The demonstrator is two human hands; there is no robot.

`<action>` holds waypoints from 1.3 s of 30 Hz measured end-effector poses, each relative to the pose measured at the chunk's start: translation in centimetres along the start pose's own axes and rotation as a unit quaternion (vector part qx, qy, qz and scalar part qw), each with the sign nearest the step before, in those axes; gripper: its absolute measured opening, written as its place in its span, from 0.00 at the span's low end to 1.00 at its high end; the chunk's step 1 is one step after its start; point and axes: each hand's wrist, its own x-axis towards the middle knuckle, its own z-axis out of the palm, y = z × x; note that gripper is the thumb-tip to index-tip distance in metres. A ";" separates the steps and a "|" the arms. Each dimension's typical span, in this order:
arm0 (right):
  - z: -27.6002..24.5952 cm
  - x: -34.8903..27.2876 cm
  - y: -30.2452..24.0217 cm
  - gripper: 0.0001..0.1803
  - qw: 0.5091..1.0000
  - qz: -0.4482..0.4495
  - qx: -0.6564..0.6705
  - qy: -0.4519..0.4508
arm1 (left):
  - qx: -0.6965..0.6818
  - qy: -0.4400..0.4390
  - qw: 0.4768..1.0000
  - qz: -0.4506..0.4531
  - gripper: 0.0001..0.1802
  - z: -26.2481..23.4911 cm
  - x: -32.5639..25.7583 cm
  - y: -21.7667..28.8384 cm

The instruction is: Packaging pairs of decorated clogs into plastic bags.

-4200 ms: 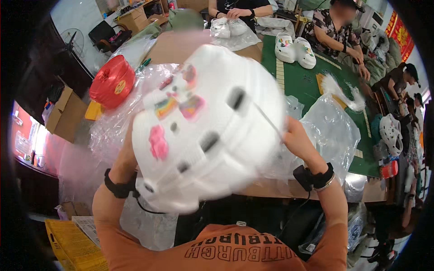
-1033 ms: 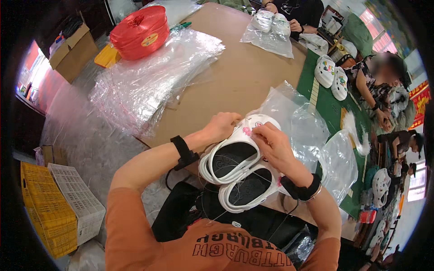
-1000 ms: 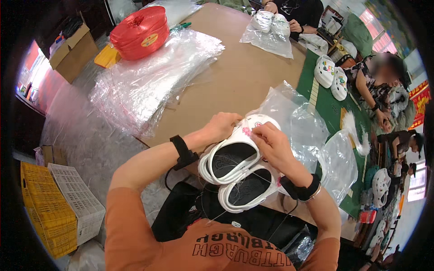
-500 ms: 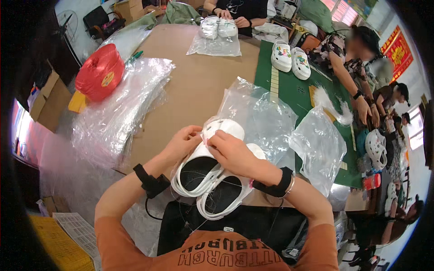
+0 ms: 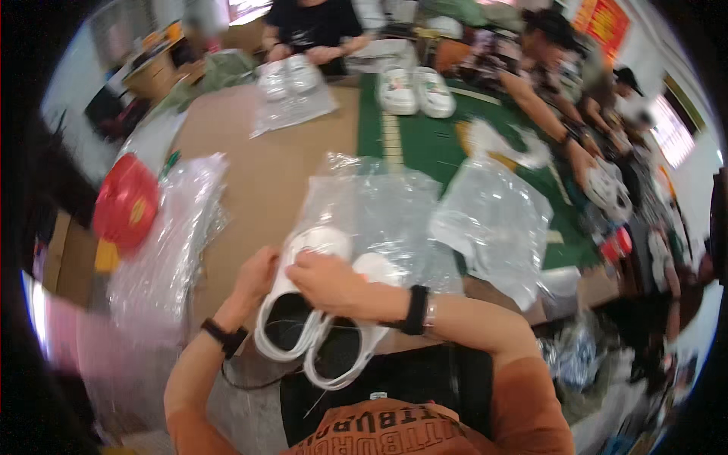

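A pair of white clogs [image 5: 339, 379] lies at the table's near edge, toes pointing away from me and heel straps toward me. Their toe ends are in a clear plastic bag [image 5: 394, 199] that spreads flat beyond them. My left hand [image 5: 256, 279] is closed at the outer side of the left clog, its fingertips pinching the bag's edge. Across the tops of the clogs reaches my right hand [image 5: 330, 284], fingers closed on the bag over the left clog. The picture is blurred, so the fingertips are not sharp.
A second clear bag [image 5: 497, 220] lies to the right on the green mat [image 5: 474, 144]. More plastic bags [image 5: 171, 243] and a red twine roll [image 5: 129, 201] are at left. Finished white clogs [image 5: 415, 92] stand at the back. Co-workers sit at the far and right sides.
The view has swung to the right, so everything appears shifted left. My left hand has come slightly away from the clog's top, while my right hand stays over the clogs.
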 end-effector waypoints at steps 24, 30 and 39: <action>-2.2 -2.0 -1.0 0.18 0.999 0.022 -0.030 -0.018 | -0.042 0.110 0.992 -0.055 0.03 -2.0 -8.1 4.6; -7.7 -4.9 -0.1 0.13 0.997 0.008 0.066 0.044 | -0.210 0.023 0.950 -0.231 0.05 -1.1 -9.1 5.5; -8.4 -19.3 0.0 0.10 0.900 0.393 0.141 0.124 | -0.151 0.136 0.963 -0.180 0.06 -3.3 -10.8 10.5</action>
